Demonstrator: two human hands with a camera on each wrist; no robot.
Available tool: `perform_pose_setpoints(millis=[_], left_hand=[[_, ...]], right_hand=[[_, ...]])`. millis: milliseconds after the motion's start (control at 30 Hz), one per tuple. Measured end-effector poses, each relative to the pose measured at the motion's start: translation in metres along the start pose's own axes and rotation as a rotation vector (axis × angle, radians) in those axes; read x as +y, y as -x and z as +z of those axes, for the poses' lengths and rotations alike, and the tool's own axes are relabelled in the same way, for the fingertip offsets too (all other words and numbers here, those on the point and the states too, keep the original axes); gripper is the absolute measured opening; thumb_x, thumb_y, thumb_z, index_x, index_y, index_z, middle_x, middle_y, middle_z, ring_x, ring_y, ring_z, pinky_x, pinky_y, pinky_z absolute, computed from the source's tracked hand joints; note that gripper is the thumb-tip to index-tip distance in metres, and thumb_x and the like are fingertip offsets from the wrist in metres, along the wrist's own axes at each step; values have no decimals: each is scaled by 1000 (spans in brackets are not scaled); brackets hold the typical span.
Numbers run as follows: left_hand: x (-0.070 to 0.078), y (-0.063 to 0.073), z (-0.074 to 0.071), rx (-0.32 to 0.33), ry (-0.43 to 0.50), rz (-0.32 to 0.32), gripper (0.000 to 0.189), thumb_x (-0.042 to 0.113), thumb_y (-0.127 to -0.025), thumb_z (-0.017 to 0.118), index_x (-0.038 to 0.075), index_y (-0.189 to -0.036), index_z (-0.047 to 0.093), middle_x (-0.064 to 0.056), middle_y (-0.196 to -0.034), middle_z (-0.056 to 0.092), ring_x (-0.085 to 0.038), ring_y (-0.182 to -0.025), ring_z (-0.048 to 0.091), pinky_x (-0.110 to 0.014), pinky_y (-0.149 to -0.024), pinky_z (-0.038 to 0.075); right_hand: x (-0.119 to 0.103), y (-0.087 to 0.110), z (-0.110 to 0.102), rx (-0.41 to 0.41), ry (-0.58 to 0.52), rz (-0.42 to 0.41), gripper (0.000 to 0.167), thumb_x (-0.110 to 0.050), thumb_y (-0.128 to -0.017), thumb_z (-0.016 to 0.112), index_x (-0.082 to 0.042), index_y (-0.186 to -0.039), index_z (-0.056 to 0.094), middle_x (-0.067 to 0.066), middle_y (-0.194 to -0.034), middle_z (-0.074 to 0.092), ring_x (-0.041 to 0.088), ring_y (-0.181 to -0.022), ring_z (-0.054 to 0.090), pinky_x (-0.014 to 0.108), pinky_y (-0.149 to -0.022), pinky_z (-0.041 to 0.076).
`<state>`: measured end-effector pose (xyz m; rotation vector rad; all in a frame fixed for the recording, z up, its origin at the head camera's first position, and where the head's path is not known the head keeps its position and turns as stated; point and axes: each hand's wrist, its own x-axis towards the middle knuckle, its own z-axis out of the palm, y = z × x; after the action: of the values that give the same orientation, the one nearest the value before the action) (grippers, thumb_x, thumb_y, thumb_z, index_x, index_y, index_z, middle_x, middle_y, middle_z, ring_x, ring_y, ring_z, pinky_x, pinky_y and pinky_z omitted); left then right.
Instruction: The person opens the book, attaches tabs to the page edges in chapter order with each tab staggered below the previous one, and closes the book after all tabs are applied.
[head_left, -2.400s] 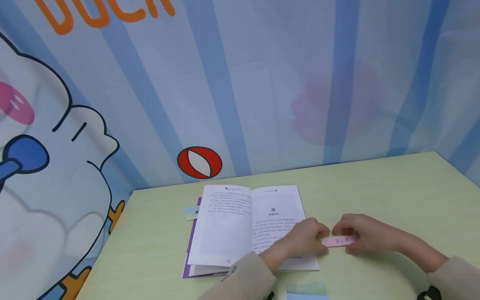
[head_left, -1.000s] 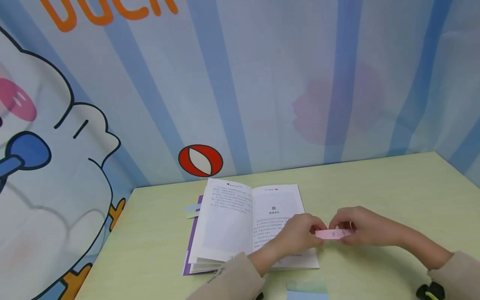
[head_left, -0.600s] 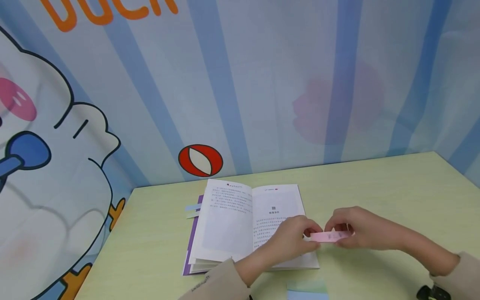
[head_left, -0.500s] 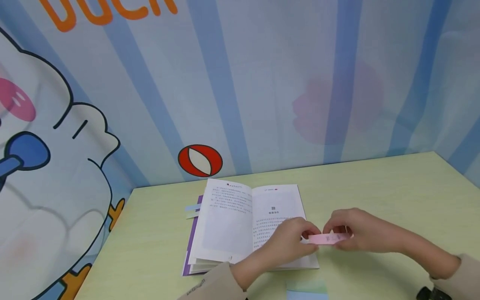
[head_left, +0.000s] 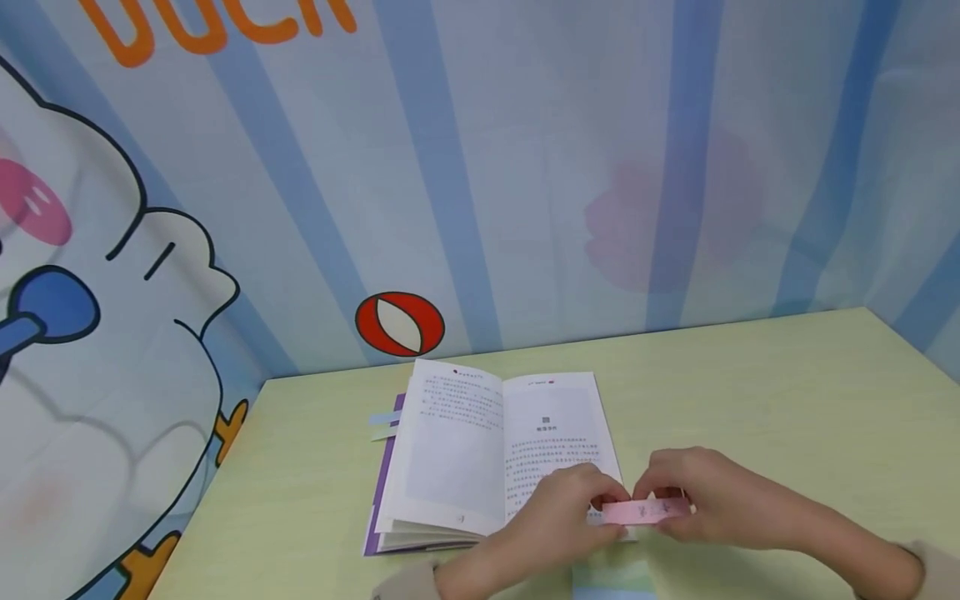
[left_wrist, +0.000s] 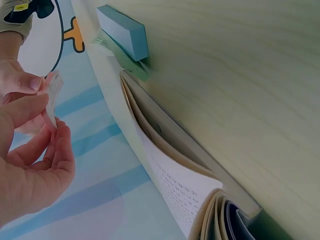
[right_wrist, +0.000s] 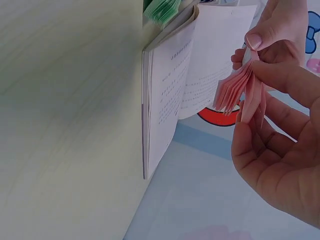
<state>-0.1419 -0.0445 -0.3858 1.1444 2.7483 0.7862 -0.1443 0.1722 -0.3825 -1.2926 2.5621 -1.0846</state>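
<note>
A pink sticky-note pad (head_left: 647,512) with handwriting on its face is held just over the lower right corner of the open book (head_left: 442,475). Its left end is pinched between thumb and fingers of my left hand (head_left: 558,512). At the other end, my right hand (head_left: 723,500) pinches the pad. Pink strips (right_wrist: 232,92) fan apart and hang bent in the right wrist view. The left wrist view has both thumbs on the pad (left_wrist: 51,95). Part of the right page lies hidden behind the left hand.
A blue and green sticky-note pad (head_left: 613,575) lies at the table's front, below the hands; the left wrist view shows its blue block (left_wrist: 125,32). Blue and green tabs (head_left: 385,419) stick out from the book's left edge. A printed curtain (head_left: 540,167) rises behind the table (head_left: 787,400).
Both hands have come down and slightly left with the pink pad, nearer the book's lower edge. Its written face now shows more. Earlier, the book's left pages lifted a little.
</note>
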Motion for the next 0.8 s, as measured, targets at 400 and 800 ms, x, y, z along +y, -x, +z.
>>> perform_pose_setpoints(millis=[400,800], left_hand=[[6,18,-6,-37,63,-30,15,16,-79,72,14,-94,71,16,-80,56,7,-74,47,-8,-70,40],[4,22,-10,-18,53,-21,17,15,-79,73,13,-96,70,14,-82,56,6,-76,48,-9,-71,41]], right_hand=[[-13,-2,10,-19,-25,29,19,-7,-76,74,-15,-93,71,-17,-77,50,-2,-65,44,17,-54,41],[-12,-1,16,65,45,-74,20,-7,-74,76,-10,-94,72,-16,-77,50,-4,-64,42,14,-50,40]])
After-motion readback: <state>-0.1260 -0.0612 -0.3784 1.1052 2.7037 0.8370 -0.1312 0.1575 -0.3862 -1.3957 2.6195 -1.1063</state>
